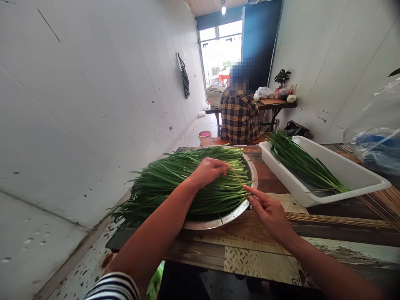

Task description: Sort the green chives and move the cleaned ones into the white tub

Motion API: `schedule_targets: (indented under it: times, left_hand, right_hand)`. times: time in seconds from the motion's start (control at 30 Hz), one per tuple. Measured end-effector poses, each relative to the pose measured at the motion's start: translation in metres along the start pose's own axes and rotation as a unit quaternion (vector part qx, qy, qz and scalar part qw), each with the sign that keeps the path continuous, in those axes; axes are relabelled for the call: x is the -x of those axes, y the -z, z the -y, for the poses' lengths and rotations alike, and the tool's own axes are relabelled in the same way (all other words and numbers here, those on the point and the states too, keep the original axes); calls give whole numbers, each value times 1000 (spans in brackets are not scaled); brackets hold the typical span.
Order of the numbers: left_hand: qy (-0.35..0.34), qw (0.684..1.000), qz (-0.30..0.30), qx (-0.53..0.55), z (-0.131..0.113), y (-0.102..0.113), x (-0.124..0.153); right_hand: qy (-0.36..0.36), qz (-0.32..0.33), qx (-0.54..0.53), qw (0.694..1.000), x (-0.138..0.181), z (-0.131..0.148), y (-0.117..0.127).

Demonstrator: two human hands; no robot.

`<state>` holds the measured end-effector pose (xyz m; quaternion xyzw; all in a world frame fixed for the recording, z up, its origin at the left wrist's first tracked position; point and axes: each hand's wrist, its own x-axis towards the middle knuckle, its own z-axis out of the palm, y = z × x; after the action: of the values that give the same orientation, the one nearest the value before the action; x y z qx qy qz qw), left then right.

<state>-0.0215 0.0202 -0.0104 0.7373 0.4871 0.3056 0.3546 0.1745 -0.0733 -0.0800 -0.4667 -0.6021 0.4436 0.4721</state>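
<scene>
My left hand (208,171) reaches over a heap of garlic chives (175,179), its fingertips closed on one end of a thin bamboo skewer (236,176). The skewer slants down to my right hand (267,210), whose thumb and forefinger are pinched at the rim of a round metal basin (228,218). Pale chive stems reach right up to those right fingertips; whether a stem is pinched there with the skewer, I cannot tell. The chives fill the basin, stem ends to the right, leaves hanging over its left side.
A white plastic tub (368,183) on the right holds a bundle of chives (309,162). Skewers (337,218) lie on the wooden table (250,237) beside it. Clear plastic bags (379,129) stand far right. Beyond, a person in a plaid shirt (239,118) sits at another table.
</scene>
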Motion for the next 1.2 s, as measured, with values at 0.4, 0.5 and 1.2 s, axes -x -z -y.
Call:
schedule_targets:
  times: [0.4,0.5,1.2]
  left_hand:
    - [-53,997,-2,-64,-7,-1,3]
    - [-72,993,-5,-93,-5,-2,2]
    - [-179,901,101,-381,-25,-18,7]
  right_hand:
    - [1,-3,1,1000,1,-1,0]
    - [-2,2,-9,1000,1,-2,-1]
    - [-23,-20,-136,990,-3,8,1]
